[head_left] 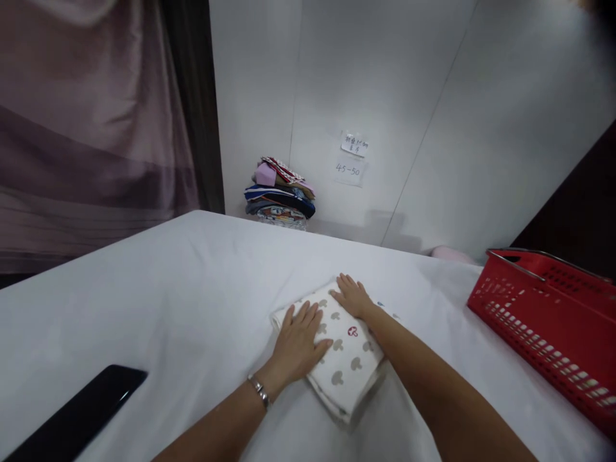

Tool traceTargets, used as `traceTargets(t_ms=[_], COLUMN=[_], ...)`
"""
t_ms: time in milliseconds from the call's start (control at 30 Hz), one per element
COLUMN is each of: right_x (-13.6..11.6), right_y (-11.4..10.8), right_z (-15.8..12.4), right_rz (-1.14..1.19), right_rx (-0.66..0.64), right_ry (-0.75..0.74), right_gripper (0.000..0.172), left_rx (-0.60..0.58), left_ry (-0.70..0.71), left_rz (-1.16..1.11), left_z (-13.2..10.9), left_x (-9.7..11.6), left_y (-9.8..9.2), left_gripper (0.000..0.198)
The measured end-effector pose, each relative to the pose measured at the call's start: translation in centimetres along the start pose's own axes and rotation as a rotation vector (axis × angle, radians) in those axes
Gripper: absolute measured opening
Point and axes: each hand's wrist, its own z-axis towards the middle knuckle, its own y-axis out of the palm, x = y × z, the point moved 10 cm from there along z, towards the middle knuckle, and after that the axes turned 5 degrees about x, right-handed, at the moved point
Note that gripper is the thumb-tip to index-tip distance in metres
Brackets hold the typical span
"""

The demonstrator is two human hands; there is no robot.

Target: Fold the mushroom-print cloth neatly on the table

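A folded white cloth [344, 356] printed with grey mushroom shapes and one red one lies on the white-covered table in front of me. My left hand [299, 343] rests flat on its left side, fingers spread, with a silver bracelet at the wrist. Near the far right corner of the cloth, my right hand [352, 296] lies palm down with its fingers stretched out. Neither hand grips the fabric; both press on its top. The folded layers show along the near edge, and the underside is hidden.
A red plastic basket [543, 321] with metal handles stands on the right. At the lower left lies a flat black object [84, 410]. Beyond the table's far edge is a stack of folded clothes [282, 196] against the wall. A purple curtain [91, 128] hangs at left.
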Motion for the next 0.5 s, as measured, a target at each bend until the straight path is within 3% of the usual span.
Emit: traceTargets(t_ms=[167,367,500], right_x=[0.9,0.5,1.7], right_y=[2.4,0.9,-0.2], right_z=[0.3,0.0,-2.3], right_rz=[0.026,0.062,0.063], right_rx=[0.005,-0.047,-0.062], right_ry=[-0.001,-0.008,-0.027], right_gripper=[0.071,0.068,0.069], left_rx=[-0.008,0.016,0.042], left_ry=[0.006,0.014,0.019], left_rz=[0.024,0.023,0.025], left_z=[0.0,0.0,0.1], left_x=[0.0,0.0,0.1], left_y=[0.1,0.0,-0.1], left_gripper=[0.06,0.059,0.058])
